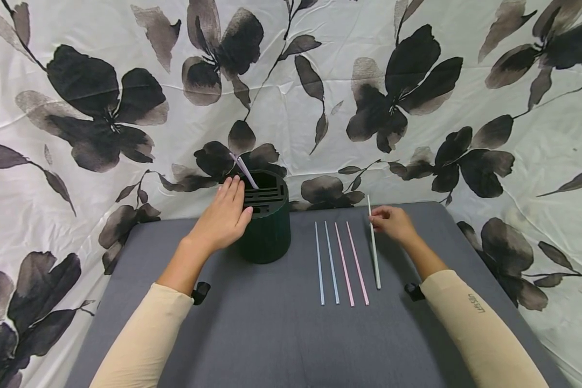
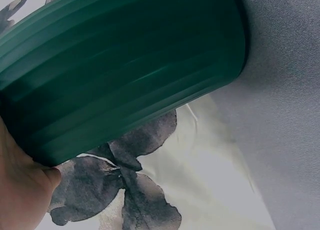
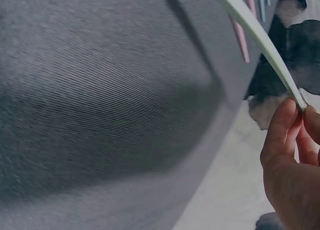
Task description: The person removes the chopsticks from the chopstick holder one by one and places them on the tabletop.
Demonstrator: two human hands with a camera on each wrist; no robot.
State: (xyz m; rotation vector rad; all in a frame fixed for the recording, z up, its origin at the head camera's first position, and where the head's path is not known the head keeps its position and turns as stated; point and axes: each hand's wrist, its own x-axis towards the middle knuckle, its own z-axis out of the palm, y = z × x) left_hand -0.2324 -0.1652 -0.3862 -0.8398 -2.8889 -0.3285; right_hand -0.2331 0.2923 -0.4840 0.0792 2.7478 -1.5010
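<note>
My left hand [image 1: 224,215] rests with straight fingers on the top rim of a dark green, round knife block [image 1: 267,242]. In the left wrist view its ribbed green wall [image 2: 125,75] fills much of the picture, with part of the hand at its top edge. Two purple chopsticks [image 1: 244,170] lean out of the block's top. At the right, my right hand [image 1: 393,222] pinches a pale green chopstick [image 1: 374,253] near its thin upper end. The right wrist view shows thumb and fingertips [image 3: 286,110] closed on that thin end.
Two blue chopsticks [image 1: 332,264] and two pink chopsticks [image 1: 344,264] lie side by side on the grey table [image 1: 291,339], between the block and my right hand. A white cloth with dark flowers [image 1: 310,129] hangs behind the table's back edge.
</note>
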